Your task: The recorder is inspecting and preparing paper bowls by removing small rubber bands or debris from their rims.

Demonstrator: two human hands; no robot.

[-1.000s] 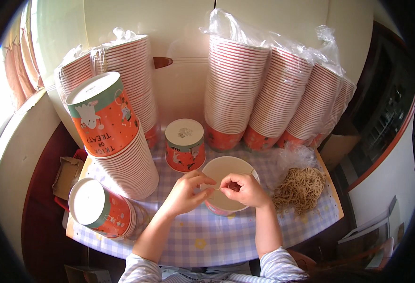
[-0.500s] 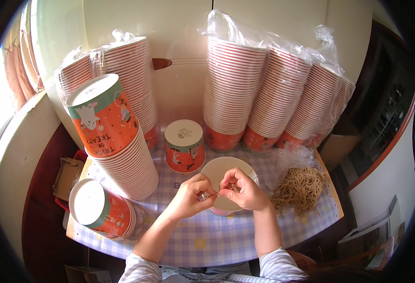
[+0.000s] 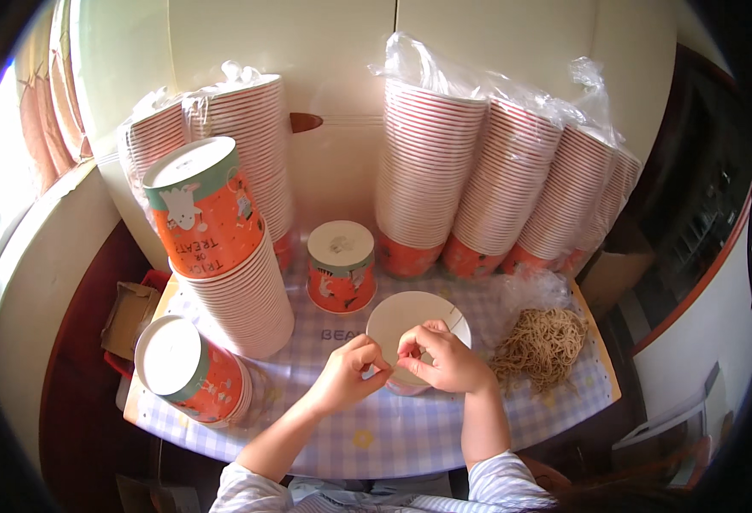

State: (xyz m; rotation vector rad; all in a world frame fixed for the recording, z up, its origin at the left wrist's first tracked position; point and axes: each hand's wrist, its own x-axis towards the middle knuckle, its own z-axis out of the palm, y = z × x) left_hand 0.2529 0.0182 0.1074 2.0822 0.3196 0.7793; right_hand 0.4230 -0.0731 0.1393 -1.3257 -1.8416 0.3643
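Upright paper bucket (image 3: 393, 318): standing on the cloth-covered desk (image 3: 410, 445), mouth up beneath both hands. Pinching thumb and fingers together, with the left hand (image 3: 347, 373), by the near-left rim; curling the fingers toward the thumb, with the right hand (image 3: 454, 359), above the mouth and just beside the left fingertips (not showing clearly whether meeting, or whether gripping anything fine). Probably risking a slipped pinch, through working with something too small to tell at such close quarters. Possibly tipping, or sliding over the desk, through a knock from either hand or an uneven tug at the rim, judging by so light and hollow a build. Likely snagging on stray loops when moving right, owing to the tangled twine (image 3: 543, 349) near that side. Perhaps upsetting the low stack (image 3: 213, 389) or the tall stack (image 3: 239, 303) when swinging wide to the left. Finding little room toward the back, for the inverted bucket (image 3: 342, 288) at the back left and the bagged stacks (image 3: 431, 171) behind. Having freer room toward the front, between the forearms, but running out at the curving near edge.
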